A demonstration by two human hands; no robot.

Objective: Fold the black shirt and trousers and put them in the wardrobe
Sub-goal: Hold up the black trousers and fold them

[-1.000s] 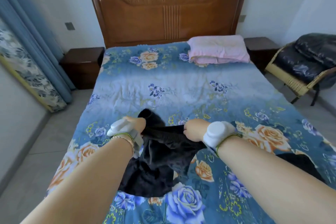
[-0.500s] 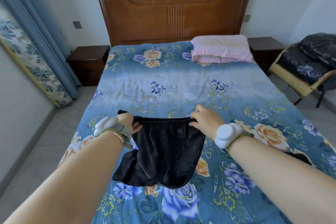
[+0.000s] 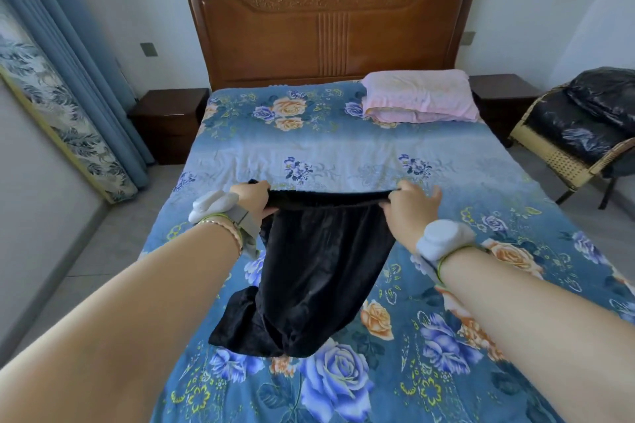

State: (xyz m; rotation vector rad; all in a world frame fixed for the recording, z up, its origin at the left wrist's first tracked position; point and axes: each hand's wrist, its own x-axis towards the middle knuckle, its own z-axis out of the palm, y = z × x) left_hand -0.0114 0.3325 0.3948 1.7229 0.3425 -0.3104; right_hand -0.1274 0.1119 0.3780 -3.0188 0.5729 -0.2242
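Note:
The black trousers (image 3: pixel 319 268) hang from their elastic waistband above the bed (image 3: pixel 343 154), legs bunched on the floral cover near me. My left hand (image 3: pixel 252 197) grips the waistband's left end and my right hand (image 3: pixel 409 208) grips its right end, so the band is stretched flat between them. Both wrists carry white devices. No black shirt or wardrobe shows in this view.
A pink pillow (image 3: pixel 417 96) lies at the bed's far right under the wooden headboard (image 3: pixel 331 31). Dark nightstands (image 3: pixel 168 124) flank the bed. A wicker chair (image 3: pixel 563 154) with black bags stands at the right. Blue curtains (image 3: pixel 72 55) hang at the left.
The trousers went from a crumpled bunch between my hands to held spread by the waistband. My hands have moved apart and farther out over the bed, lifting the waistband.

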